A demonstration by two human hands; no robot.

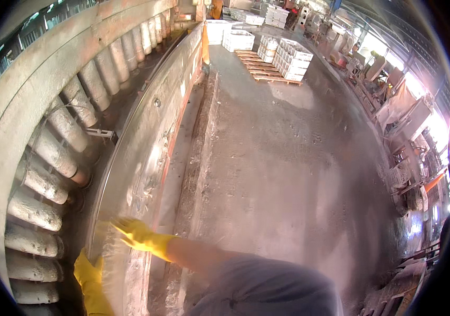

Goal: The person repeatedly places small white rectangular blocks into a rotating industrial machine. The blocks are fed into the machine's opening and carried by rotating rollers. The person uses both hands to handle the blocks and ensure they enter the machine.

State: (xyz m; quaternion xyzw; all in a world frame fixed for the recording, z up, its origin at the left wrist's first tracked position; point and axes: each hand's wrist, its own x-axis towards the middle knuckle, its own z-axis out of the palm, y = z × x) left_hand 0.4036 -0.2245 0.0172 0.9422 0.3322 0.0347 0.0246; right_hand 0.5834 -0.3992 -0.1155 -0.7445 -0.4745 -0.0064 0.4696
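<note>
Both of my hands wear yellow rubber gloves. My right hand reaches from the right across the top of a long, wet-looking trough wall, its fingers stretched out and slightly blurred. My left hand is lower down at the wall's inner edge, thumb apart from the fingers; nothing shows in it. Whether its fingers press on the edge cannot be made out. Beyond the wall stands a curved row of thick, pale grey rollers.
A heavy curved frame arches over the rollers. Right of the wall lies a wet grey floor with a raised curb. White crates stand on a wooden pallet farther off. Machinery and clutter line the right side.
</note>
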